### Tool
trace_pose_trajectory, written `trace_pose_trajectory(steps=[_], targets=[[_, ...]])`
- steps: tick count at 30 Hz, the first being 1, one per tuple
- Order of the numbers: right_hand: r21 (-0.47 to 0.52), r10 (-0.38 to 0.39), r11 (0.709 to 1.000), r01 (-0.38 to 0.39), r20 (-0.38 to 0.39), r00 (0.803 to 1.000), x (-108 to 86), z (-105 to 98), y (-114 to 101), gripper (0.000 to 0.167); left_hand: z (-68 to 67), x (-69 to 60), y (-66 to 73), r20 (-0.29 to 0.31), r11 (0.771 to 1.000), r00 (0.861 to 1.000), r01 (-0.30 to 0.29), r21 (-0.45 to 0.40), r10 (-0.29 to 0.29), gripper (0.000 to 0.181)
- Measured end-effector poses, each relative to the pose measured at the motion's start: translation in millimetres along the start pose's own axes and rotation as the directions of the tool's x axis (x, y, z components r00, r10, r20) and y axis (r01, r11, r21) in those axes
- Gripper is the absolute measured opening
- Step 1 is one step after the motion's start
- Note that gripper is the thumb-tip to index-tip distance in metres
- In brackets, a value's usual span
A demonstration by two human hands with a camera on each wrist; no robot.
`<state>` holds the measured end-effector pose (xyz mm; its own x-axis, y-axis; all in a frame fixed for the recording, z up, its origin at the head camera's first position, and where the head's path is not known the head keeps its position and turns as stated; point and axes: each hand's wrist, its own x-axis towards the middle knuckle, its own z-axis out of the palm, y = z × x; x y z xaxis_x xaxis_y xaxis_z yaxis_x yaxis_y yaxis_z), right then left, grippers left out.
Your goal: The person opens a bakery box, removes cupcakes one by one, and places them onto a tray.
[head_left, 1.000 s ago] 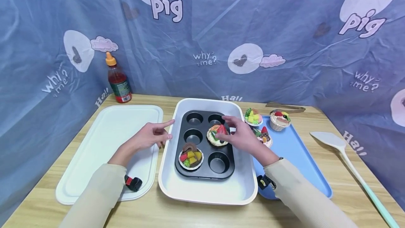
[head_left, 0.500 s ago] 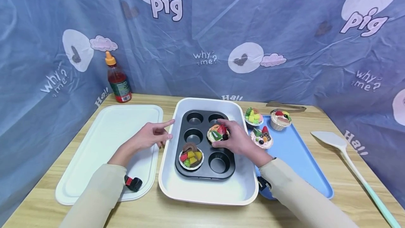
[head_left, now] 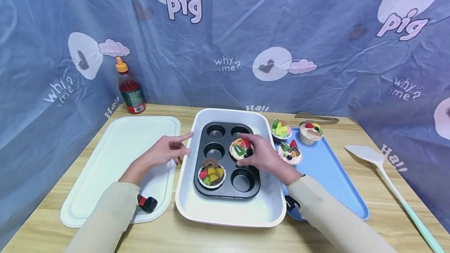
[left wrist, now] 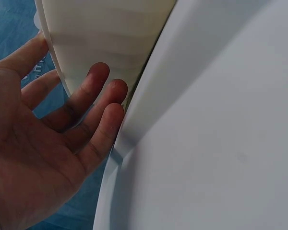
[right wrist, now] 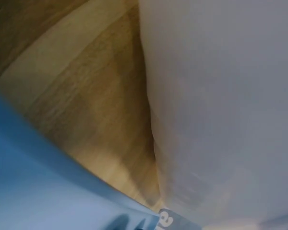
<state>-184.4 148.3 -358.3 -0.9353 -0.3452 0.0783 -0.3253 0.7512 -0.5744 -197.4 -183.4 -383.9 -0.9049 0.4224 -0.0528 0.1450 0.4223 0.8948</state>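
Note:
In the head view my right hand point(head_left: 263, 154) pinches a cupcake point(head_left: 241, 149) topped with strawberry and green pieces, at the middle right cup of the dark muffin tin point(head_left: 227, 196). The tin lies inside a white tub point(head_left: 232, 214). A chocolate fruit cupcake point(head_left: 212, 175) sits in the tin's near left cup. My left hand point(head_left: 163, 152) touches the tub's left rim with thumb and forefinger extended. Up close in the left wrist view, that hand's point(left wrist: 62, 129) other fingers bend loosely beside the pale wall. The right wrist view leaves the right hand out of sight.
Left lies a white tray point(head_left: 116, 159), with a sauce bottle point(head_left: 131, 89) behind it. On the right, a blue tray point(head_left: 327, 179) and several cupcakes, one of them point(head_left: 290, 152) near the tub. Tongs point(head_left: 318, 118) lie behind; a long-handled spatula point(head_left: 390, 184) is far right.
My right thumb has moved from over the cupcake down to its near edge, uncovering more topping. The right wrist has shifted slightly toward me. My left hand has stayed put.

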Motion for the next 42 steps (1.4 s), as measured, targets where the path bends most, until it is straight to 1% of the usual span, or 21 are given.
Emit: trace_pose_trajectory(steps=[2, 10, 18, 23, 26, 32, 37, 42], targets=[[0.002, 0.005, 1.0, -0.005, 0.0, 1.0, -0.4, 0.3, 0.0, 0.086, -0.1, 0.0, 0.2, -0.003, 1.0, 1.0, 0.006, -0.006, -0.006, 0.065], [0.015, 0.024, 1.0, -0.024, -0.002, 1.0, -1.2, -0.3, 0.4, 0.08, -0.4, 0.3, 1.5, 0.001, 1.0, 1.0, -0.002, -0.003, 0.002, 0.064], [0.018, 0.024, 1.0, -0.023, -0.021, 0.999, -1.1, -1.2, -0.1, 0.078, -0.6, 0.0, 1.4, 0.005, 1.0, 1.0, -0.009, -0.007, 0.009, 0.064], [0.011, 0.021, 1.0, -0.02, -0.038, 0.999, -1.2, -1.2, 0.2, 0.076, -1.4, 0.3, 1.9, 0.0, 1.0, 1.0, 0.007, -0.008, -0.007, 0.064], [0.006, 0.015, 1.0, -0.015, -0.045, 0.999, -1.1, -1.1, 0.6, 0.074, -1.5, 0.2, 2.0, 0.001, 1.0, 1.0, 0.006, -0.003, -0.006, 0.065], [0.012, 0.025, 1.0, -0.024, -0.046, 0.999, -1.8, -0.7, 0.1, 0.072, -1.3, -0.8, 1.3, 0.001, 1.0, 1.0, 0.022, -0.001, -0.022, 0.065], [0.028, 0.037, 0.999, -0.036, -0.041, 0.998, -1.5, -1.1, 0.6, 0.072, -1.4, -2.1, 2.5, 0.006, 1.0, 1.0, 0.015, -0.004, -0.015, 0.065], [0.023, 0.043, 0.999, -0.042, -0.046, 0.998, 0.2, -2.0, 1.4, 0.071, -1.2, -1.8, 2.4, 0.003, 1.0, 1.0, 0.01, -0.006, -0.01, 0.064]])
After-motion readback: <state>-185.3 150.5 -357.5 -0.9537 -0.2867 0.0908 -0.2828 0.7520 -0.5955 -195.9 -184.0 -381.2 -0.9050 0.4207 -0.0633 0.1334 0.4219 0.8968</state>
